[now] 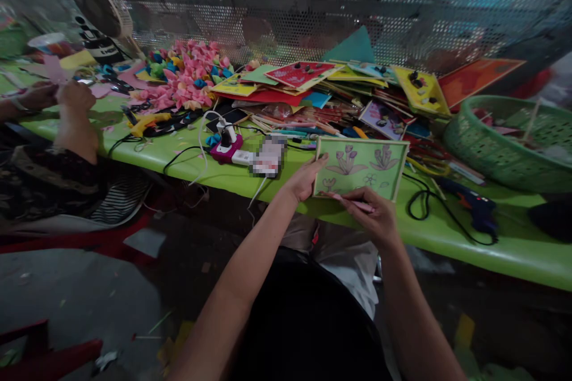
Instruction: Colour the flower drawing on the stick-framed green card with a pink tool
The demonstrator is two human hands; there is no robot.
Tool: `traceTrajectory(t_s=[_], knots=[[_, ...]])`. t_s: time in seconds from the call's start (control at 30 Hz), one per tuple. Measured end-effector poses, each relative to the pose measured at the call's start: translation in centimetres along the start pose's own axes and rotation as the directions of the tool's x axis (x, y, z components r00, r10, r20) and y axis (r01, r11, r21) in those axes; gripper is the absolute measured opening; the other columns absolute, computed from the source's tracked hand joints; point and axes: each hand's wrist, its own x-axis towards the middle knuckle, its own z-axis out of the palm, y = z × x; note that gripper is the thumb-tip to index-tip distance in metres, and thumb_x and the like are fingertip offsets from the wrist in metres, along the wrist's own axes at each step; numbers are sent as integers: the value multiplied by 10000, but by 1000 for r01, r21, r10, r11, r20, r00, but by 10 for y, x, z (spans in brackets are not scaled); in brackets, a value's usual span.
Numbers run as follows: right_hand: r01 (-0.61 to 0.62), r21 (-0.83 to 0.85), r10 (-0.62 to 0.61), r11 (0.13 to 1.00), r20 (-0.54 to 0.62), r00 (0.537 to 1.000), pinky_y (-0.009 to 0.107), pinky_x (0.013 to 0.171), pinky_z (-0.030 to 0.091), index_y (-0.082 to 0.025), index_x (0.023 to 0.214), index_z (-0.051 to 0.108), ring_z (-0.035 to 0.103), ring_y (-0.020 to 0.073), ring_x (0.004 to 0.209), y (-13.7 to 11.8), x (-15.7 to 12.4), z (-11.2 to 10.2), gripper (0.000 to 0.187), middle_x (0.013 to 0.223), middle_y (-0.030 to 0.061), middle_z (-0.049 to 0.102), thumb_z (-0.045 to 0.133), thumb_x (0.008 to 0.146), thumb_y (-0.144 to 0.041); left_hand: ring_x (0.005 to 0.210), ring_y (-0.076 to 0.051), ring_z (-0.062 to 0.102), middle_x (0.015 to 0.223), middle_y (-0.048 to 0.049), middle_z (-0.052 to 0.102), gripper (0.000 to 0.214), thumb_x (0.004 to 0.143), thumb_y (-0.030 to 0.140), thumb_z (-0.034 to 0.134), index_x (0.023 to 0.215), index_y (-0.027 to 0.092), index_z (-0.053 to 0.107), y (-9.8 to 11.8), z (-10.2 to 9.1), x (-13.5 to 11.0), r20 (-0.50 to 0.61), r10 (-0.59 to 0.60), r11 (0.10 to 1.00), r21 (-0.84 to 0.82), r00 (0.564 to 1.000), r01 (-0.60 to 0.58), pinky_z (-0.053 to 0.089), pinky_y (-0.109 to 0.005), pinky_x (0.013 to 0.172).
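My left hand [306, 180] grips the left edge of a green card [363, 165] with purple flower drawings, thumb on top. The card rests tilted against the front edge of the lime-green table [513, 244]. Below the card's lower edge, my right hand [373, 212] pinches a thin pink stick [353, 202] that lies along that edge.
A blue glue gun [473, 207] with a black cord lies right of the card, a green basket [504, 140] beyond it. Stacked coloured cards [313, 80], pink paper flowers [190, 77], a power strip [227, 149] and a fan [100, 9] crowd the table. Another person's hands [75, 98] work at the left.
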Motion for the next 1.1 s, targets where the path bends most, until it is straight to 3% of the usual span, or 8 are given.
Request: traceTrajectory(t_s=[0.2, 0.37, 0.67, 0.93, 1.1], knots=[[7, 19, -8, 1000, 33, 999, 278, 637, 506, -233, 887, 751, 681, 170, 692, -1, 2, 1, 179, 800, 21, 768, 786, 902, -408, 1050, -281, 785, 990, -127, 823, 204, 1047, 218, 553, 1106, 133, 730, 1, 2, -2, 8, -10, 1000, 5, 1000, 10, 570, -480, 1058], [-15, 24, 16, 1000, -19, 1000, 263, 587, 467, -226, 842, 737, 637, 157, 641, -4, 1, -1, 144, 730, 4, 732, 767, 880, -361, 976, -274, 792, 1004, -163, 819, 203, 1040, 223, 583, 1109, 114, 739, 2, 2, -3, 18, -15, 1000, -22, 1000, 16, 570, -458, 1042], [-21, -15, 20, 1000, -91, 996, 275, 559, 426, -225, 740, 683, 578, 149, 576, -7, -1, -5, 151, 637, -15, 657, 740, 838, -325, 921, -266, 799, 928, -120, 816, 239, 1033, 259, 571, 1180, 151, 726, 2, -1, -1, 28, -52, 999, -13, 998, 52, 623, -434, 930], [-18, 22, 19, 1000, -16, 1000, 280, 609, 489, -230, 840, 736, 661, 175, 663, -7, 1, -1, 149, 747, 15, 745, 762, 874, -373, 999, -272, 788, 974, -154, 818, 250, 1066, 230, 523, 1155, 112, 725, 2, 3, -4, 14, -19, 1000, 6, 1000, 19, 584, -456, 1027], [-29, -8, 29, 1000, -27, 999, 279, 595, 471, -227, 811, 722, 632, 167, 638, -5, 0, -2, 155, 715, 6, 723, 750, 869, -368, 1032, -281, 785, 999, -152, 820, 270, 1073, 237, 507, 1189, 118, 720, 5, 6, -6, -1, -37, 999, 27, 999, 37, 570, -485, 1054]])
